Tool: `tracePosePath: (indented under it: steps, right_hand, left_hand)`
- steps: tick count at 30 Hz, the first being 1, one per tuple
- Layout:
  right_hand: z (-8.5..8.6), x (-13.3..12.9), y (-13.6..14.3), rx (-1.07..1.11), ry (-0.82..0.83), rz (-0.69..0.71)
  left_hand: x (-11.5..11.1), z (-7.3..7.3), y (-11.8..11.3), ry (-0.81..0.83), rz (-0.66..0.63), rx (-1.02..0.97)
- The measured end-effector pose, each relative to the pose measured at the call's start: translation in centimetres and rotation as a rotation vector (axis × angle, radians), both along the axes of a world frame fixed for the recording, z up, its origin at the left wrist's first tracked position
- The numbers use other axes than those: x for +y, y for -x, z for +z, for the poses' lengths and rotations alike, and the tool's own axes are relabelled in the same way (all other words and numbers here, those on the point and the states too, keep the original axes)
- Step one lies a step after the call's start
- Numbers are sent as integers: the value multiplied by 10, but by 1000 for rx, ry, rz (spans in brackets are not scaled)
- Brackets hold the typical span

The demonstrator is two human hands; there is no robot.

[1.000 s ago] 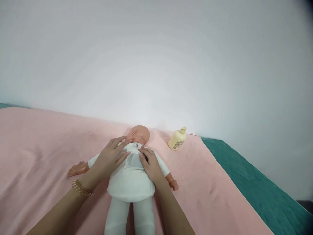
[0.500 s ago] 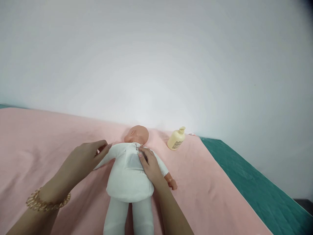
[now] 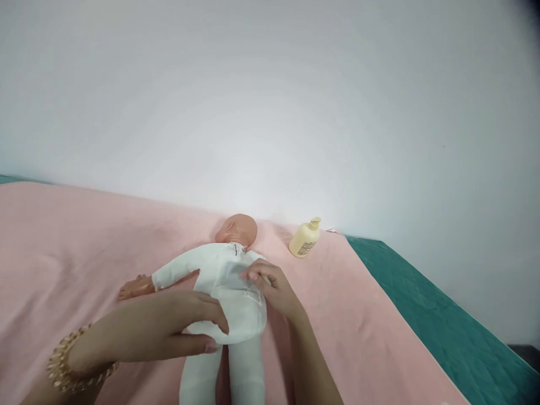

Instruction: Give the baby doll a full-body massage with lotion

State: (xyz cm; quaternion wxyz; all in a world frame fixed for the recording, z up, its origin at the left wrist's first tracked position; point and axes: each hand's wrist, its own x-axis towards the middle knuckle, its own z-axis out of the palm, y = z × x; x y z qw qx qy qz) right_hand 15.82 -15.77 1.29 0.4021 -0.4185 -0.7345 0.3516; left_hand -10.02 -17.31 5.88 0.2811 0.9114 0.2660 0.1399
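A baby doll (image 3: pixel 238 315) with a white cloth body lies face down on a pink sheet (image 3: pixel 346 315), its bald head toward the wall and turned to the left. A greyish panel shows on its upper back. My left hand (image 3: pixel 185 326), with a gold beaded bracelet on the wrist, is over the doll's lower left side, thumb and fingers apart, holding nothing. My right hand (image 3: pixel 274 287) is at the right of the doll's back, fingers bent and apart near the panel, with nothing seen in it. The doll's right arm is hidden behind this hand.
A pale yellow pump bottle (image 3: pixel 305 239) stands on the sheet right of the doll's head. Green quilted bedding (image 3: pixel 426 304) shows along the right side. Behind rises a plain white wall (image 3: pixel 253 112). A dark object sits at the far right edge.
My left hand has moved from the doll's left sleeve down and right to its lower body, uncovering that arm. My right hand has shifted slightly right and down, with its fingers more bent.
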Motion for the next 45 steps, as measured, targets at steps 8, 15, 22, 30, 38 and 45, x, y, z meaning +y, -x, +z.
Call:
tracePosePath:
  steps: [8, 15, 22, 30, 38, 45]
  right_hand:
    - [31, -28, -14, -232, 255, 371]
    - [21, -32, -6, -402, 246, 324]
    - [9, -27, -2, -380, 257, 329]
    - [3, -21, -7, -290, 250, 386]
    - [5, -18, -12, -176, 173, 313]
    - [3, -18, -8, -244, 225, 298]
  left_hand:
    - [3, -1, -9, 175, -40, 137]
    - [9, -11, -8, 191, -56, 7]
    - [15, -19, -10, 197, -30, 7]
    - [18, -20, -10, 198, -47, 47]
    - [26, -17, 1, 106, -10, -29]
    - [25, -19, -19, 216, -11, 63]
